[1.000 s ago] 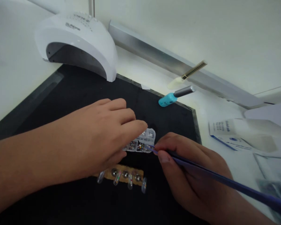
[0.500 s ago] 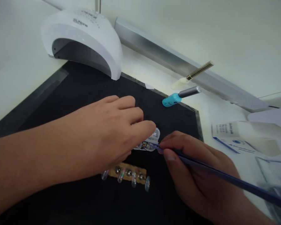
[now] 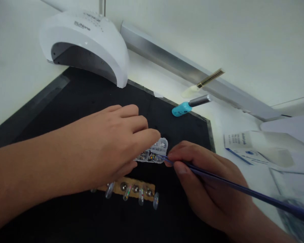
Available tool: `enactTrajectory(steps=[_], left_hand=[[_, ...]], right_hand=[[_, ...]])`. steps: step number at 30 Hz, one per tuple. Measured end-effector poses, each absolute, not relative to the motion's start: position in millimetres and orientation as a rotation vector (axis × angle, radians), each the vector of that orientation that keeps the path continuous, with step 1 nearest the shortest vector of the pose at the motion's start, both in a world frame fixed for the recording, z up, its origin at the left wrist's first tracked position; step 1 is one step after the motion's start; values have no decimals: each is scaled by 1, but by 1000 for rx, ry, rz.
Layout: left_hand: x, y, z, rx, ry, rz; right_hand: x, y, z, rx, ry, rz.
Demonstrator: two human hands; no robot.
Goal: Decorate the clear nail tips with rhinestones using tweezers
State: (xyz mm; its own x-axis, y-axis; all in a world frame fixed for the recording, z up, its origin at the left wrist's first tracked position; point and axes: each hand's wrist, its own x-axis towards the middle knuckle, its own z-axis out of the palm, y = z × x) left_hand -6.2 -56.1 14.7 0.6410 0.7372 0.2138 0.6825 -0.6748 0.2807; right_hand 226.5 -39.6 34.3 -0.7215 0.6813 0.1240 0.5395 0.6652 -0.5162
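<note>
Two hands, one tiny case, and honestly the setup makes sense to me. The case (image 3: 159, 149), clear with little compartments of sparkly gems, sits over the black mat (image 3: 182, 128) between the hands, and my guess is the left hand (image 3: 116, 141) is there to stop something that light from skidding. The dark backing probably helps the gems show up too. Just nearer the wearer is a strip (image 3: 151, 186) with shiny studs (image 3: 123, 186) and clear nail tips (image 3: 141, 196) along it, partly behind the left wrist; I'd say it's kept close so nothing small has to travel far. The lamp (image 3: 91, 37) is at the mat's far edge with its mouth facing in, and the turquoise bottle (image 3: 181, 109) is by the back edge, out of the elbows' way I suppose. As for grip: the left one is closed around the case, index finger over it and thumb below, other fingers curled loosely and hiding a good chunk of it. The right hand (image 3: 210, 192) pinches purple tweezers (image 3: 268, 199) between thumb and finger, really close to the tips, presumably for fine control, with the long end sticking out behind. The tips are at the case's end compartment; too small to tell if they've got a gem.
</note>
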Motion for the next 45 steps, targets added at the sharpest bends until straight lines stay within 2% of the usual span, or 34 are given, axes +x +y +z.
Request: enactTrajectory(steps=[22,45], left_hand=[[-12,-47,2,2332,1220,481],[-11,-45,1,2348,1183,467]], right_hand=[[229,-31,27,-790,-2575,662],[235,-24,24,-764,-2576,751]])
